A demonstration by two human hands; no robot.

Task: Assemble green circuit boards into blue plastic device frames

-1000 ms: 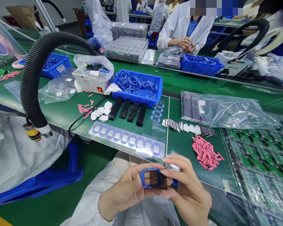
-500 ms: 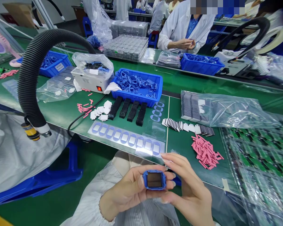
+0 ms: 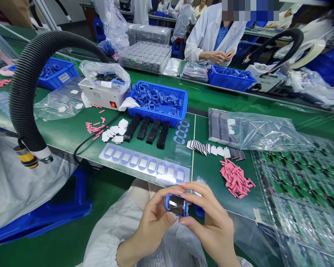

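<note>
A small blue plastic frame with a dark, shiny display is held over my lap, just in front of the bench edge. My left hand grips its left side, thumb on the lower edge and fingers behind. On the right, my right hand closes on the same frame, with fingers along the top and the thumb underneath. The display is tilted and catches a reflection. Beyond the hands lies a strip of oval blue-rimmed film pieces. Several black stacks stand behind that strip.
A blue bin holds many blue frames. Pink strips and a row of white pads lie to the right, near bagged parts and trays of green boards. A black hose arches at left. A co-worker sits opposite.
My right hand has come in from the right and now grips the frame along with the left. The frame has tilted, and its display shows a bright reflection. The view has shifted slightly.
</note>
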